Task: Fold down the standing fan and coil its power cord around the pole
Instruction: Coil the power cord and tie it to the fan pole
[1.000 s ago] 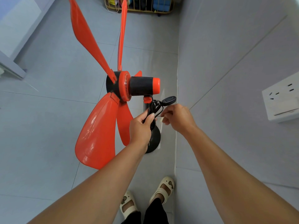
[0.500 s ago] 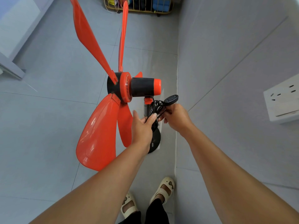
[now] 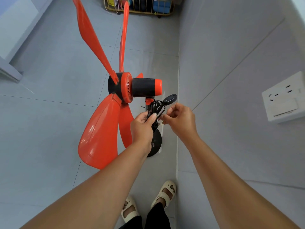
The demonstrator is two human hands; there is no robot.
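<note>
Your left hand (image 3: 142,124) pinches the bundled power cord (image 3: 156,108) against the pole just below the motor housing (image 3: 143,87) at frame centre; if that pinch slackens, the loops may spring loose and slide down toward the round base (image 3: 156,142). Your right hand (image 3: 179,119), just right of the bundle, has its fingers (image 3: 166,120) curled narrow; whether they grip a strand, you cannot tell.

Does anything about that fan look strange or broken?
The orange blades spin bare, with no guard cage visible around them. Nothing looks broken. The black cord is bunched in loops by the pole, pinched by the left hand.
</note>
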